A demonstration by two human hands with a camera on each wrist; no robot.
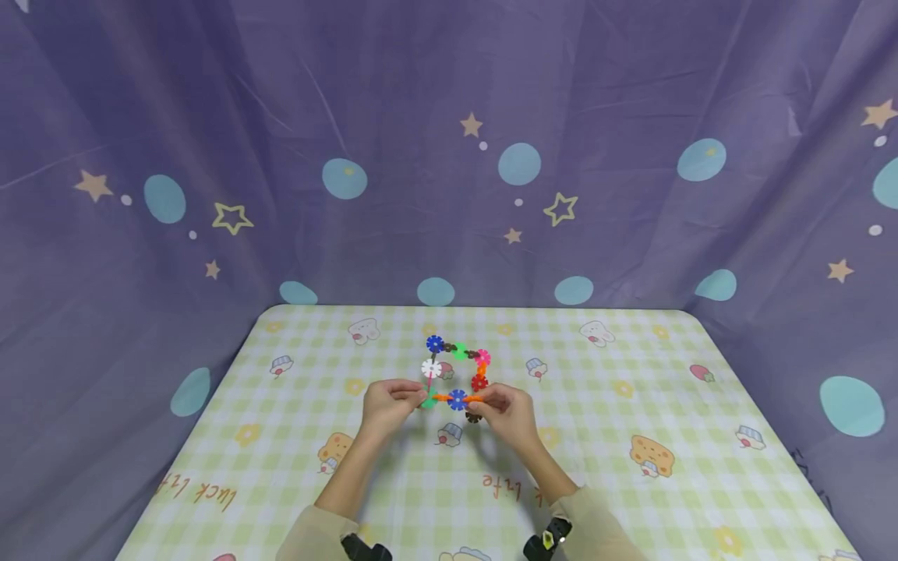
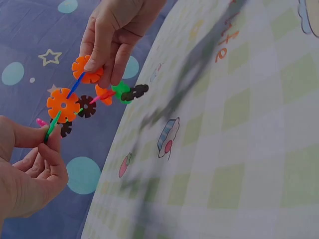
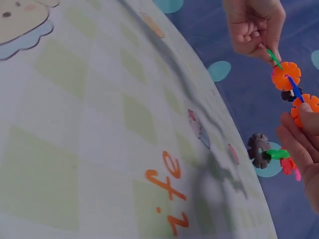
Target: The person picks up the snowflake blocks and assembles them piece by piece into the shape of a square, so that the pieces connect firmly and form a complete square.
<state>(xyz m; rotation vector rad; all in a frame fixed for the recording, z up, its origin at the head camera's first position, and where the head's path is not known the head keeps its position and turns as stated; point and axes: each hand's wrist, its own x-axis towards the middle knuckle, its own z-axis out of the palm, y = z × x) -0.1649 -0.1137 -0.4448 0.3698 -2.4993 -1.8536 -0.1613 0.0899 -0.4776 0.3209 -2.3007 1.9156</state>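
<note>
Several notched plastic discs, slotted edge to edge, form a roughly square loop above the table. My left hand (image 1: pixel 390 405) pinches a green disc (image 2: pixel 53 127) at the near left corner between thumb and finger. An orange disc (image 2: pixel 64 105) joins it to a blue disc (image 1: pixel 457 400). At the near right, my right hand (image 1: pixel 508 411) pinches another orange disc (image 3: pixel 305 110) by thumb and fingers. A white disc (image 1: pixel 431 368) and a dark blue disc (image 1: pixel 435 344) make up the left side. Beneath the right fingers, a brown disc (image 1: pixel 473 418) is partly hidden.
Below the loop lies a table with a green checked cloth (image 1: pixel 631 514), printed with cakes, flowers and lettering. A purple curtain (image 1: pixel 449 70) with stars and ovals hangs behind and beside it. Shadows of the arms and discs fall on the cloth.
</note>
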